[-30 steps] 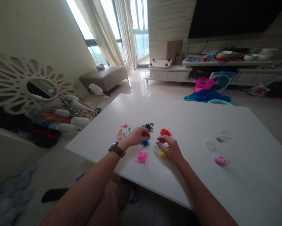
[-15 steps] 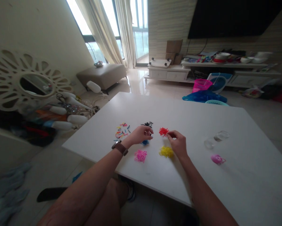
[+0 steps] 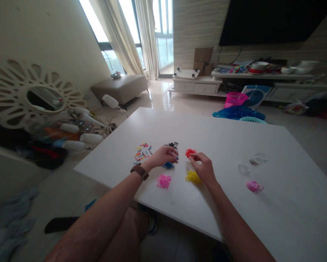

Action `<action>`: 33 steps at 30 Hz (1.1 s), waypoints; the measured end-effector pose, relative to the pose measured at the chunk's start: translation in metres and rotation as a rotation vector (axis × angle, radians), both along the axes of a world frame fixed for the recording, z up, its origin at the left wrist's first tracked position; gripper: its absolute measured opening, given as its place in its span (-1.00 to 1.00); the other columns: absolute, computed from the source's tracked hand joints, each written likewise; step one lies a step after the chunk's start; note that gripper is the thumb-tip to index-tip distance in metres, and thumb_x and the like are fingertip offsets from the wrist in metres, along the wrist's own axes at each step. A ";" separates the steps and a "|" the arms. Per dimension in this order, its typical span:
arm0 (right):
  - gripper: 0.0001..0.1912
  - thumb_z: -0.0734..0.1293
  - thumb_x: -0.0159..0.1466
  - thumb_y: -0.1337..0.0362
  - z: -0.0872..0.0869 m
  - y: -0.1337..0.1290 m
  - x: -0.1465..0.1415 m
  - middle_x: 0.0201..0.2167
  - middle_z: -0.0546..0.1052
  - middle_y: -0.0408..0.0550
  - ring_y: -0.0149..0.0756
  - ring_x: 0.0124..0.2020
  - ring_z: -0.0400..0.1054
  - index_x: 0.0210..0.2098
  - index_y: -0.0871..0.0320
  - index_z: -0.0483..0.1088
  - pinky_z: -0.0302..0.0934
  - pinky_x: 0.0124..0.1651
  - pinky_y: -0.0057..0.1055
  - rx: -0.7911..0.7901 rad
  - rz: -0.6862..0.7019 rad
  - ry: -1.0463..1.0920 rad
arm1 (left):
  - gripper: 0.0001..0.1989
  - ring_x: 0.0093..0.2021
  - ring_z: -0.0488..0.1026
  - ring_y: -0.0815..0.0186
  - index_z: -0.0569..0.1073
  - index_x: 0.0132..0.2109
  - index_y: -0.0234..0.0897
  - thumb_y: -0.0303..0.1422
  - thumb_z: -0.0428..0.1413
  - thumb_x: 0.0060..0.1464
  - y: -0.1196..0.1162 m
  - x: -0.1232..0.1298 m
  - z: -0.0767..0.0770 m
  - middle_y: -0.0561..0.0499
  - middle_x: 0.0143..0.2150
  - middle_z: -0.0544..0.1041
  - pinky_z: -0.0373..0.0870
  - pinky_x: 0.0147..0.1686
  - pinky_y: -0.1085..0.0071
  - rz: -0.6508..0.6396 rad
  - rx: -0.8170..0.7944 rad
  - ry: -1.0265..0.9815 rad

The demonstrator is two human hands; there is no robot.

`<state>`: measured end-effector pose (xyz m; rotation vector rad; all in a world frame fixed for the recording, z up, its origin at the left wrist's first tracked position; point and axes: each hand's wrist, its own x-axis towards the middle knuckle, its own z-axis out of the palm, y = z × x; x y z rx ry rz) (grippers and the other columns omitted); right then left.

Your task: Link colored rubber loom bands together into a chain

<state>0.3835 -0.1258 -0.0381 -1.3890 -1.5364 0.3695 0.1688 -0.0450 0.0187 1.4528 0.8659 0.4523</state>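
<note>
My left hand, with a watch on its wrist, is pinched closed over the blue pile; a small blue piece seems to show at its fingertips. Behind it lies the black pile. My right hand has its fingers closed at the near right edge of the red pile; what they hold is too small to make out. Nearer to me are the yellow pile and the pink pile. Mixed coloured pieces are scattered to the left.
On the right of the white table are a clear round container, another clear round piece and a pink-purple object. A pink basket and a blue bag sit beyond the far edge.
My right hand has shifted slightly left and down along the red pile. My left hand's fingers have come together, and a blue piece now shows at them. The view has shifted slightly.
</note>
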 end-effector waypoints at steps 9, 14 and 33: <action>-0.70 0.31 0.32 0.30 0.014 -0.009 -0.016 -0.18 0.53 -0.05 -0.32 -0.31 0.45 0.04 0.01 0.46 0.39 -0.17 -0.30 0.035 0.345 0.002 | -0.70 -0.31 0.61 0.25 0.51 -0.13 -0.39 -0.43 0.30 -0.06 -0.005 0.007 0.005 -0.11 -0.35 0.63 0.50 -0.29 0.42 -0.091 0.081 0.009; -0.80 0.30 0.32 0.35 0.017 -0.011 -0.017 -0.25 0.56 -0.06 -0.30 -0.29 0.45 -0.12 0.06 0.53 0.36 -0.17 -0.33 0.039 0.350 0.004 | -0.65 -0.30 0.60 0.25 0.50 -0.11 -0.40 -0.38 0.32 -0.06 -0.007 0.010 0.005 -0.17 -0.32 0.64 0.45 -0.33 0.46 -0.153 0.058 0.006; -0.93 0.34 0.26 0.32 0.010 -0.007 -0.014 -0.36 0.58 -0.08 -0.29 -0.38 0.46 -0.28 0.12 0.49 0.38 -0.21 -0.32 0.017 0.114 0.054 | -0.79 -0.39 0.52 0.31 0.61 -0.26 -0.36 -0.53 0.19 -0.14 0.019 -0.028 -0.010 -0.03 -0.40 0.62 0.33 -0.41 0.50 -0.084 0.499 0.558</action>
